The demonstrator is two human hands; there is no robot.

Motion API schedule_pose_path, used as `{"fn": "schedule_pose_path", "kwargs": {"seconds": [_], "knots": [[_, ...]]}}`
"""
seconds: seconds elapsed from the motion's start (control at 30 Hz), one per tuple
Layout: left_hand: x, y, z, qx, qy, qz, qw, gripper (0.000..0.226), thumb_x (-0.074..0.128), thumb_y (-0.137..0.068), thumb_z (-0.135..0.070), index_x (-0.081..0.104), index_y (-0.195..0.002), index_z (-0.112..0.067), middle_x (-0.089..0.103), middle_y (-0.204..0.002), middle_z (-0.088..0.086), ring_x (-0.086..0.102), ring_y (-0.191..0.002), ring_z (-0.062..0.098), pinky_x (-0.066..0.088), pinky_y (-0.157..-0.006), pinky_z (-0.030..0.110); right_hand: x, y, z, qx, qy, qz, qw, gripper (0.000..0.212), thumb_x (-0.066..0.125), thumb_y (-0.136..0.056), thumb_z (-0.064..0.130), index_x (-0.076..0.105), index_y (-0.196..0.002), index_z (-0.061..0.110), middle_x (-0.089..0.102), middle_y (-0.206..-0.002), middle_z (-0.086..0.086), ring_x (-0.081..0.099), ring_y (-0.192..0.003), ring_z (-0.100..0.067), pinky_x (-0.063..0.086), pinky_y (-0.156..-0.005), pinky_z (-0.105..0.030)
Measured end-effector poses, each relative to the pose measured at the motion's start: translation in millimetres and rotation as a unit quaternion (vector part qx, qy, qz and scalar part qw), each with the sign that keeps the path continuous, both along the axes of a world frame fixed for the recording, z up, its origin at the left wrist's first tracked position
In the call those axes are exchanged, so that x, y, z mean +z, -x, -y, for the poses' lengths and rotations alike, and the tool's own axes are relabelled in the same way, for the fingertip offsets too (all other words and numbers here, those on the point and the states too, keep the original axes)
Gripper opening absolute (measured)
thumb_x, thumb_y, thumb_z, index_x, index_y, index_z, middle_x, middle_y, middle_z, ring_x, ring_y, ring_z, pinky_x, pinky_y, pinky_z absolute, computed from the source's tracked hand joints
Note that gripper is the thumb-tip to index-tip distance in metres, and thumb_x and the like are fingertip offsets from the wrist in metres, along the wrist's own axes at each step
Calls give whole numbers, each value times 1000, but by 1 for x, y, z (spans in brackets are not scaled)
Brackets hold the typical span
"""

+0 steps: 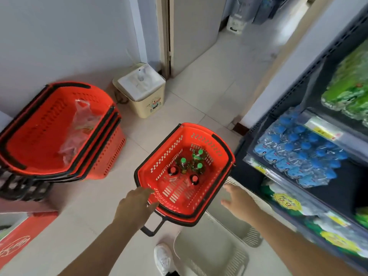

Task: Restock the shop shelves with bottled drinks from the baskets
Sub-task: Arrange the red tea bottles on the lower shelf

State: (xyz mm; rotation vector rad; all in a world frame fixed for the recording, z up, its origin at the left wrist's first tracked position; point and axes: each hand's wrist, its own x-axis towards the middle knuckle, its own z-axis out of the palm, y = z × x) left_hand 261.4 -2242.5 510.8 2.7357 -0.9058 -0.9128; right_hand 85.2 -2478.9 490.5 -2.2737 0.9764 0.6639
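Here I am over the red basket (pixel 199 134), both arms out. My left hand (pixel 137 204) is at its near-left corner, fingers straight and loose, gripping nothing. The fingertips lie over the rim there, but I can't tell whether they actually touch it. My right hand (pixel 237 198) hovers just off the basket's near-right side, fingers spread wide, nothing in it.

The bottles sit upright in a cluster on the basket's floor, toward its far end. Three are green-capped bottles (pixel 183 160) and two are red-capped bottles (pixel 194 178). I judge them small, full and stiff-walled, so each is light enough for one hand, but smooth plastic may slip. I'd wrap my fingers round the body just below the cap or pinch the neck, where the shoulder stops a slide. They won't crush, though one knocked over would roll about on that slotted floor.

The basket itself looks like rigid plastic. With only five bottles in it, it should lift easily by the black rim at the two near corners, where my hands already are. The black pull handle (pixel 153 230) pokes out below the near edge. The basket seems to rest on pale crates (pixel 215 253), so it may wobble if I lean on one side.

The shelves (pixel 350 176) stand to the basket's right, with blue-capped water bottles (pixel 298 152) packed on one level. A stack of red baskets (pixel 35 120) sits well off to its left.
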Motion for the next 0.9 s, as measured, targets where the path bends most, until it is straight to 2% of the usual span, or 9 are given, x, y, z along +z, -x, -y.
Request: {"fn": "schedule_pose_path", "kwargs": {"seconds": [0.2,0.3,0.37,0.43,0.5,0.6,0.73,0.83,0.9], "knots": [[-96,-4,10,-17,-23,-28,999,47,52,-92,-45,45,-136,-29,49,-136,-7,44,-126,14,40,-102,30,-96,-2,-17,-61,-36,-15,997,66,60,-91,30,28,-147,18,41,-146,-2,41,-133,-17,36,-107,-31],[-154,1,12,-80,-44,-42,995,53,52,-91,-49,41,-139,-30,46,-140,-8,40,-130,12,36,-106,28,-147,-1,-27,-79,-45,-10,996,70,62,-90,32,24,-148,19,37,-147,-4,43,-132,-17,37,-106,-29],[-189,7,15,-144,-61,-42,987,59,52,-89,-52,37,-142,-30,41,-145,-7,33,-135,13,31,-109,29,-177,-2,-33,-81,-44,-4,996,75,61,-90,33,18,-150,19,26,-152,-6,37,-136,-21,34,-108,-31],[-219,11,16,-213,-92,-33,972,65,52,-88,-54,31,-145,-30,32,-151,-4,24,-141,17,25,-113,33,-203,-1,-39,-20,-21,-16,999,83,62,-88,40,11,-151,24,10,-158,-6,20,-143,-26,28,-113,-37],[-245,16,17,-265,-138,-21,954,71,50,-88,-57,21,-148,-30,20,-156,-2,13,-145,22,18,-116,44,-226,1,-46,95,14,-36,995,91,63,-83,52,7,-151,30,-2,-159,-2,4,-146,-30,22,-115,-48],[-278,21,9,-292,-175,19,940,74,41,-90,-61,12,-150,-30,11,-158,-2,4,-146,25,12,-116,52,-257,5,-58,203,29,-55,977,101,63,-75,65,4,-151,33,-13,-159,0,-13,-144,-35,10,-114,-55],[-304,25,-1,-262,-135,65,953,68,40,-90,-61,18,-147,-31,22,-154,-3,9,-145,25,9,-116,52,-290,16,-72,239,48,-20,970,97,63,-70,70,20,-148,32,-15,-158,4,-29,-137,-42,3,-115,-55],[-315,27,-5,-247,-111,76,959,68,42,-88,-62,22,-146,-32,24,-153,-4,12,-144,23,8,-116,51,-305,23,-79,223,79,48,971,80,63,-73,65,41,-139,25,3,-159,0,-33,-134,-42,4,-116,-52],[-321,30,-8,-232,-92,76,965,70,46,-86,-62,24,-146,-32,24,-153,-5,13,-144,24,8,-116,51,-310,24,-82,223,93,65,968,77,63,-74,64,44,-136,22,11,-158,-2,-31,-134,-46,1,-115,-52]]}}
